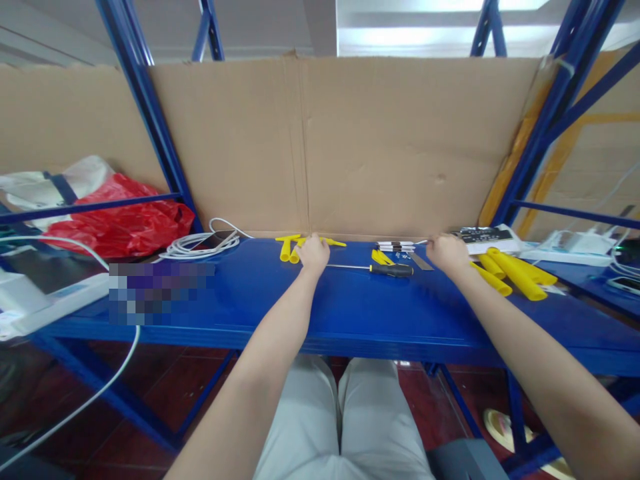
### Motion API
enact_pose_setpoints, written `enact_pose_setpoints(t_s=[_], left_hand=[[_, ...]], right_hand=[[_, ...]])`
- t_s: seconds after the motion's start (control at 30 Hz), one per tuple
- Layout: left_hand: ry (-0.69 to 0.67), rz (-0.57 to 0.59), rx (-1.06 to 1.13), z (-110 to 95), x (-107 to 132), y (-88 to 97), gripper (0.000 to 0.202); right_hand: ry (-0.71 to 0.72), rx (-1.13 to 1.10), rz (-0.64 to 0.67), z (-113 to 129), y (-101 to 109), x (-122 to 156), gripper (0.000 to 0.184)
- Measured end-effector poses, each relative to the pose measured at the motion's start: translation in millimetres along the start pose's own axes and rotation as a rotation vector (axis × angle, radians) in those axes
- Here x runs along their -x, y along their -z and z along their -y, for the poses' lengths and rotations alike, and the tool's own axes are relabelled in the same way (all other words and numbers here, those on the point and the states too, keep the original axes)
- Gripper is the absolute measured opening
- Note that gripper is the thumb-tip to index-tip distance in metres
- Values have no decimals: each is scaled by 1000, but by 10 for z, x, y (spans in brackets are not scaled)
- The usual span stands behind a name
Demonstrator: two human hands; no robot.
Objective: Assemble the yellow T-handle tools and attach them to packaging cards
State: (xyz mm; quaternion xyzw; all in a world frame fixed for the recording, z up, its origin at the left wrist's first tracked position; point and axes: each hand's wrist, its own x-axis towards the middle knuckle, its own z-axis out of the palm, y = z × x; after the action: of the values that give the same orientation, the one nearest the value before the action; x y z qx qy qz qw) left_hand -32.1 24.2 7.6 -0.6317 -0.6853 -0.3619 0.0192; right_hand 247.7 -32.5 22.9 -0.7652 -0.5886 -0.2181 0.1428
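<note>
My left hand (313,254) rests on the blue shelf (350,307) with its fingers curled over small yellow plastic pieces (289,247) near the cardboard back wall. My right hand (447,252) is closed at the far side of the shelf, beside a small stack of white strips (396,246); what it grips is hidden. Between the hands lies a screwdriver (380,269) with a black and yellow handle. More small yellow pieces (380,257) lie next to it. Several yellow tubes (515,273) lie just right of my right wrist.
A cardboard sheet (350,147) walls off the shelf's back. White cables and a phone (205,243) lie at left, by a red plastic bag (120,220). A dark labelled box (483,235) and white chargers (570,245) sit at right. Blue rack posts (150,113) stand on both sides.
</note>
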Motion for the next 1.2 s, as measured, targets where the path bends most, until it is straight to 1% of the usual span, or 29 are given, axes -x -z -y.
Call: enact_pose_setpoints(t_s=[0.1,0.2,0.3,0.37,0.47,0.53,0.6,0.7,0.77,0.87,0.97,1.07,1.13,1.2], left_hand=[[21,-54,107,21,-45,-5,29],[43,-104,263,47,-105,-27,25],[64,-113,451,37,-152,-57,23],[69,-106,588,0,-166,-73,23],[60,-79,764,-84,-150,-97,24],[38,-55,823,-143,-118,-122,23],[-4,-21,862,-199,-73,-151,21],[-57,46,910,-274,-4,-179,17],[-88,100,934,-312,32,-175,16],[-157,186,903,-328,71,-151,16],[-295,270,700,-298,121,-153,20],[-488,318,397,-269,194,-200,27],[-557,334,299,-268,238,-233,30],[-586,339,253,-275,263,-246,31]], right_hand=[[-1,-114,-50,210,122,-72,35],[-29,-258,-60,398,229,-174,34],[-45,-420,-81,539,249,-251,33],[-63,-519,-91,603,188,-268,33],[-81,-662,-102,642,9,-260,30],[-122,-778,-88,632,-115,-251,28],[-199,-979,-46,607,-199,-241,27],[-326,-1288,30,578,-219,-210,22],[-381,-1409,75,577,-184,-180,15],[-438,-1516,84,588,-128,-146,10],[-471,-1573,68,598,-110,-138,11],[-423,-1532,54,619,-127,-146,10],[-381,-1476,38,645,-144,-147,9],[-332,-1423,20,677,-159,-139,8]])
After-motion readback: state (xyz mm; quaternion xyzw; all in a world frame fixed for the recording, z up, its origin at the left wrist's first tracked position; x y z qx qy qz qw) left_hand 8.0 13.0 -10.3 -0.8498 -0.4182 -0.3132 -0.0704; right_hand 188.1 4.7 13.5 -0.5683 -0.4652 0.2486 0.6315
